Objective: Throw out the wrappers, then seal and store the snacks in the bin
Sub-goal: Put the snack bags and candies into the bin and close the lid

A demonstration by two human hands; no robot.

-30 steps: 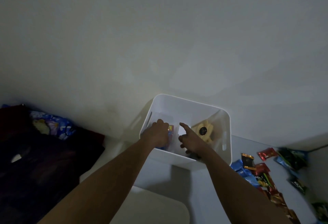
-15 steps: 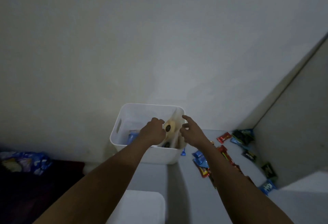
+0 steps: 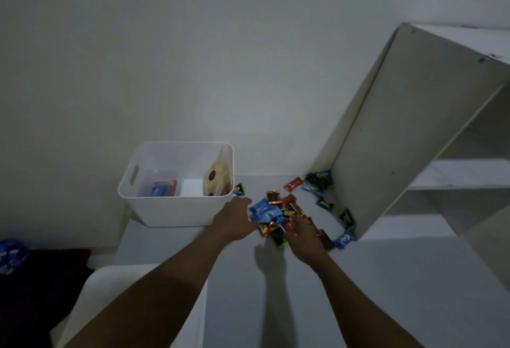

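Observation:
A white bin (image 3: 176, 211) with cut-out handles stands on the grey table against the wall. Inside it lie a blue and red snack packet (image 3: 163, 189) and a clear bag of cookies (image 3: 215, 179) leaning on the right wall. Right of the bin is a pile of small snack packets (image 3: 276, 209), blue, red and black. My left hand (image 3: 234, 220) rests at the pile's left edge, fingers apart, holding nothing. My right hand (image 3: 303, 237) lies over the pile's near side; its fingers cover some packets and I cannot tell if they grip any.
More packets (image 3: 320, 182) lie scattered along a white shelf unit (image 3: 386, 140) at the right. A dark cloth (image 3: 41, 278) and a blue bag (image 3: 11, 256) sit at the left. A white surface (image 3: 132, 292) lies below the table edge.
Both hands have left the bin and moved right to the pile of packets. The view has swung right, showing the shelf unit.

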